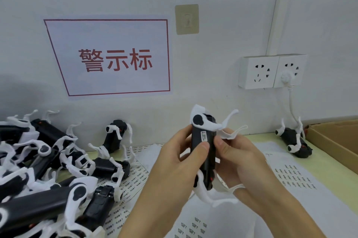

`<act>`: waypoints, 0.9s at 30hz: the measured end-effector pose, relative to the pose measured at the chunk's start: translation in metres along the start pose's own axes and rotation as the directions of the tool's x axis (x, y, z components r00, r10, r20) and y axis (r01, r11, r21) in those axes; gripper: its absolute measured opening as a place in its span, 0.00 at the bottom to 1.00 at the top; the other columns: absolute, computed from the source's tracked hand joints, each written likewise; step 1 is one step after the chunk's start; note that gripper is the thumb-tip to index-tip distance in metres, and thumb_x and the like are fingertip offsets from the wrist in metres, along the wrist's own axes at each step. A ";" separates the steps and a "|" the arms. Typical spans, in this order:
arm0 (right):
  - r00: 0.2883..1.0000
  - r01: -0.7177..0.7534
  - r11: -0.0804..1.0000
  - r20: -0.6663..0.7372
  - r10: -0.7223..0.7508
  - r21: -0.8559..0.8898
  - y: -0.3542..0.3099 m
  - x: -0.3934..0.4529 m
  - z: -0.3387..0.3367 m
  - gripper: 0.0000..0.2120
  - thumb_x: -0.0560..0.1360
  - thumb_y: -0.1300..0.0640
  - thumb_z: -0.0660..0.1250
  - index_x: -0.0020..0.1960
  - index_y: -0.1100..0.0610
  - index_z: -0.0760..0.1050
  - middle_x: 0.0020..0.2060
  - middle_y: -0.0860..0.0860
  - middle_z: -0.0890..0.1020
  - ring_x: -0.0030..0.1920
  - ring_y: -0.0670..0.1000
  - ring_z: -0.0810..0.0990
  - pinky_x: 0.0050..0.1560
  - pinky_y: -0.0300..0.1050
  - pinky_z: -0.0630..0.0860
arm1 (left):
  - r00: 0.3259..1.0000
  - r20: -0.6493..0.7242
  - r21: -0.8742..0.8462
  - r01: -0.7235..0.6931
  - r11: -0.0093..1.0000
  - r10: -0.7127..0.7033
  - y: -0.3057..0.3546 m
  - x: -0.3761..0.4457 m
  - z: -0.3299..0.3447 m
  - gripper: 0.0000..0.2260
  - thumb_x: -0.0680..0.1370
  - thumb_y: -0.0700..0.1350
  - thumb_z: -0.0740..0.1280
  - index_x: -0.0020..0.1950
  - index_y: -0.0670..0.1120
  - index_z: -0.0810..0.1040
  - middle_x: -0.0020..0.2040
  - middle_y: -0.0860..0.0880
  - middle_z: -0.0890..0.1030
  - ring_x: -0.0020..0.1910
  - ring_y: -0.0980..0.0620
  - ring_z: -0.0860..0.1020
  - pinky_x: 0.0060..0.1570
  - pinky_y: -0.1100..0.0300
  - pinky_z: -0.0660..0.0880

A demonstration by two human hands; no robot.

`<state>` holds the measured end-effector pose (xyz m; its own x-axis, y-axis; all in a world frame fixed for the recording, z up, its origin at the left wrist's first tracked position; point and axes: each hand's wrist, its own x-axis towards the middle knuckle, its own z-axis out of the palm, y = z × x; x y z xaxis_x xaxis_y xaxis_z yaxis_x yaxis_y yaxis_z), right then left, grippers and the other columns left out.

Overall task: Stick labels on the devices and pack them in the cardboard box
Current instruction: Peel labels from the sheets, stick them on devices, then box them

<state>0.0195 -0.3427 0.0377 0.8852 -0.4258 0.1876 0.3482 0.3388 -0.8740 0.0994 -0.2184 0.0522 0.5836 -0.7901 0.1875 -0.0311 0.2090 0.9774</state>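
Both hands are holding one black-and-white device point(203, 152) upright above the desk's point(325, 158) middle: the right hand point(240, 160) is steadying it while the left hand's point(174, 162) thumb is pressing the label point(204, 136) flat. The cardboard box point(337, 140) is waiting at the right edge.

device pile point(48, 175) crowding left, cardboard box point(337, 140) far right, lone device point(294, 143) before it, label sheets point(290, 175) between
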 end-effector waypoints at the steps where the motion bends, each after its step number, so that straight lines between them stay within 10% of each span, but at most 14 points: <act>1: 0.999 0.000 0.998 -0.045 -0.003 -0.056 -0.001 0.000 0.002 0.15 0.73 0.56 0.67 0.58 0.57 0.82 0.55 0.60 0.84 0.58 0.62 0.83 0.49 0.49 0.81 | 1.000 -0.001 -0.032 0.010 0.999 -0.010 -0.001 0.000 -0.002 0.11 0.80 0.45 0.68 0.60 0.58 0.82 0.57 0.51 0.84 0.52 0.48 0.84 0.54 0.47 0.82; 5: 0.951 0.006 0.863 -0.264 -0.161 -0.505 -0.007 0.000 0.003 0.15 0.73 0.52 0.73 0.59 0.46 0.80 0.51 0.47 0.85 0.55 0.46 0.83 0.62 0.51 0.76 | 0.998 -0.062 -0.143 0.013 0.990 -0.022 -0.004 0.001 -0.007 0.15 0.72 0.49 0.71 0.59 0.53 0.83 0.53 0.45 0.85 0.45 0.46 0.85 0.44 0.49 0.82; 8: 0.889 0.025 0.780 -0.343 -0.304 -0.626 -0.018 -0.003 0.004 0.14 0.70 0.50 0.74 0.55 0.44 0.77 0.47 0.46 0.82 0.48 0.44 0.82 0.51 0.43 0.76 | 0.988 -0.152 -0.199 -0.039 0.979 0.009 -0.007 0.003 -0.006 0.20 0.69 0.51 0.72 0.61 0.49 0.82 0.51 0.44 0.85 0.43 0.47 0.84 0.48 0.40 0.80; 12: 0.840 0.101 0.616 -0.264 -0.473 -0.782 -0.037 -0.010 0.017 0.04 0.72 0.55 0.71 0.40 0.46 0.83 0.32 0.42 0.83 0.30 0.39 0.78 0.32 0.28 0.72 | 0.964 -0.262 -0.270 -0.113 0.956 0.040 -0.009 0.007 -0.001 0.23 0.66 0.51 0.74 0.61 0.52 0.81 0.53 0.47 0.85 0.42 0.52 0.84 0.36 0.60 0.78; 27: 0.777 -0.022 0.477 -0.315 -0.545 -0.879 -0.013 -0.015 0.063 0.07 0.70 0.46 0.72 0.33 0.41 0.81 0.32 0.28 0.80 0.33 0.39 0.80 0.37 0.37 0.76 | 0.921 -0.347 -0.163 -0.243 0.956 0.175 -0.009 0.007 0.006 0.15 0.73 0.52 0.74 0.57 0.64 0.79 0.56 0.56 0.84 0.51 0.48 0.85 0.34 0.63 0.78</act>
<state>0.0208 -0.2876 0.0746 0.4005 -0.7800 0.4808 -0.1249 -0.5663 -0.8147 0.0988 -0.2297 0.0453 0.8140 -0.4910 0.3104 -0.0398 0.4859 0.8731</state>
